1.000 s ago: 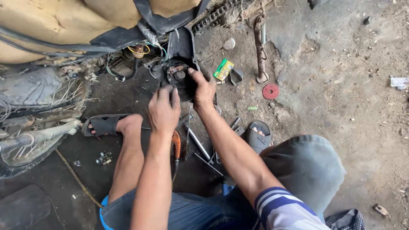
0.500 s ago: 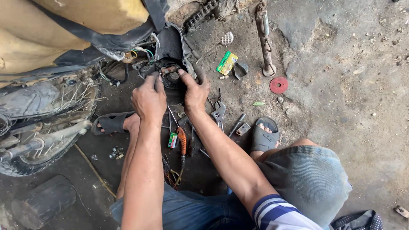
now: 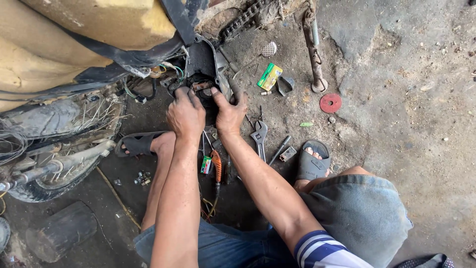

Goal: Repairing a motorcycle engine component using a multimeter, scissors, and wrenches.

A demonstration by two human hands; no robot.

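Both of my hands reach into the underside of a motorcycle, at a dark engine part (image 3: 202, 88) with wires around it. My left hand (image 3: 185, 115) rests on its left side, fingers curled over the edge. From the right, my right hand (image 3: 229, 110) grips the same part with the thumb pressed on its face. On the ground just below lie an adjustable wrench (image 3: 259, 137), an orange-handled screwdriver (image 3: 216, 167) and a dark hand tool (image 3: 279, 150).
The motorcycle's rear wheel (image 3: 59, 144) and yellow body (image 3: 74, 39) fill the left. Its side stand (image 3: 314, 49) and chain (image 3: 248, 20) are at the top. A green packet (image 3: 269, 76), a red disc (image 3: 330, 103) and my sandalled feet (image 3: 312, 161) are on the oily dirt ground.
The view has swung so the hands sit higher and further left in it. Both hands have stayed on the dark engine part, the right one shifting its grip slightly.
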